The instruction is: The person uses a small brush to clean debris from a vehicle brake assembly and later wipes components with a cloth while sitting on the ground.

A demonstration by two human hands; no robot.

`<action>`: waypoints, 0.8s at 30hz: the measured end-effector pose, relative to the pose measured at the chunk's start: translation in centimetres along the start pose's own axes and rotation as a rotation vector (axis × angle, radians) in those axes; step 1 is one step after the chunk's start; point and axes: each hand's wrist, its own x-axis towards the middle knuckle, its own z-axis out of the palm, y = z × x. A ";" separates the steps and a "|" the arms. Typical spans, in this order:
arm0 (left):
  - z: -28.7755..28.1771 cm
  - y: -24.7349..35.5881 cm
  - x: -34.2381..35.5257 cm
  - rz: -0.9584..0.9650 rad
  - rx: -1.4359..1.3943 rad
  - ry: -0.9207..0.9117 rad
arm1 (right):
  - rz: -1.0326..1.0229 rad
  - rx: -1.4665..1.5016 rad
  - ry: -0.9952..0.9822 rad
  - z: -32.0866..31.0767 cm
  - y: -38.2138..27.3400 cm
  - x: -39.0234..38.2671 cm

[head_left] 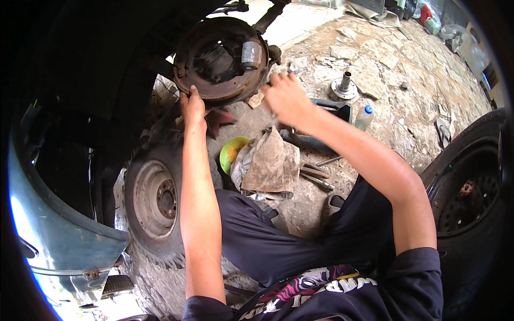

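Observation:
A round, rusty brake backing plate [182,59] hangs upright under the car at the top of the view. A silver cylinder [251,53] sits on its right part. My left hand [193,109] grips the plate's lower left rim, thumb on the near face and fingers behind it. My right hand [289,99] is just off the plate's lower right edge, slightly blurred, with its fingers curled. What it holds, if anything, is hidden. Between my arms a dirty rag [273,163] lies beside a green-yellow bowl [231,152].
A tyred wheel [155,198] lies at left, another [471,187] stands at right. A metal hub spindle [345,86], a blue-capped bottle [364,116] and hand tools [317,179] rest on the stone ground. The car's fender [64,241] curves along the left.

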 end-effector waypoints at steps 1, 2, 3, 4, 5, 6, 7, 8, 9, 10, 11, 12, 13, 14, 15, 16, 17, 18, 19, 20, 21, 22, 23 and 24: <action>0.1 0.0 0.0 0.002 0.001 -0.001 | 0.025 -0.014 0.005 -0.2 1.3 0.3; -0.1 0.0 -0.1 0.012 0.000 -0.015 | -0.023 0.048 0.090 -0.3 2.2 0.2; -0.1 0.0 -0.3 0.021 -0.001 -0.032 | -0.016 0.059 0.069 -0.5 2.1 0.2; -0.1 0.0 -0.4 0.030 -0.003 -0.050 | -0.009 0.069 0.048 -0.5 1.8 0.1; 0.1 0.1 -0.5 0.025 -0.002 -0.045 | -0.002 0.079 0.027 -0.5 1.4 0.0; 0.0 0.1 -0.5 0.022 -0.001 -0.037 | -0.031 0.141 0.017 -0.4 0.7 -0.2; 0.0 0.1 -0.5 0.019 0.000 -0.029 | -0.060 0.202 0.007 -0.1 -0.2 -0.5; 0.0 0.1 -0.4 0.016 -0.003 -0.023 | -0.089 0.264 -0.003 0.0 -0.9 -0.9; -0.2 0.0 -0.3 0.014 -0.002 -0.015 | -0.096 0.295 0.019 -0.1 -1.3 -1.2; -0.4 -0.1 -0.1 0.012 -0.002 -0.006 | -0.103 0.327 0.040 -0.3 -1.6 -1.5; -0.6 -0.2 -0.1 0.009 -0.001 0.000 | -0.111 0.359 0.061 -0.4 -1.9 -1.6; -0.1 0.0 -0.2 0.009 -0.007 -0.008 | -0.130 0.321 0.255 0.7 -1.0 -1.5; 0.1 0.1 -0.3 0.006 -0.009 -0.007 | -0.079 0.258 0.193 1.0 0.1 -1.0; 0.2 0.2 -0.4 0.004 -0.001 -0.007 | -0.029 0.195 0.130 1.2 1.3 -0.4; 0.2 0.2 -0.4 0.001 0.005 -0.006 | 0.020 0.131 0.067 1.1 2.0 -0.1; 0.2 0.2 -0.4 -0.002 0.011 -0.005 | 0.018 0.127 0.132 0.9 2.6 -0.3; 0.3 0.3 -0.5 -0.003 0.011 -0.005 | 0.023 0.136 0.141 1.3 2.5 -0.3; 0.2 0.2 -0.4 -0.003 0.011 -0.003 | 0.027 0.146 0.150 1.6 2.0 -0.2; 0.2 0.2 -0.4 -0.002 0.012 -0.002 | 0.031 0.156 0.159 1.9 1.7 -0.1; 0.2 0.2 -0.3 0.002 0.006 -0.013 | 0.033 0.144 0.127 2.4 1.0 -0.6; -0.2 0.0 -0.2 0.005 0.002 -0.017 | 0.011 0.171 0.141 2.5 -0.4 -1.0; -0.3 -0.1 -0.1 0.008 -0.005 -0.025 | -0.008 0.195 0.155 2.5 -1.5 -1.6; -0.4 -0.2 -0.1 0.004 -0.003 -0.022 | -0.027 0.219 0.169 2.5 -2.5 -2.1; -0.3 -0.1 -0.1 0.002 -0.003 -0.023 | -0.046 0.266 0.192 2.1 -3.0 -2.7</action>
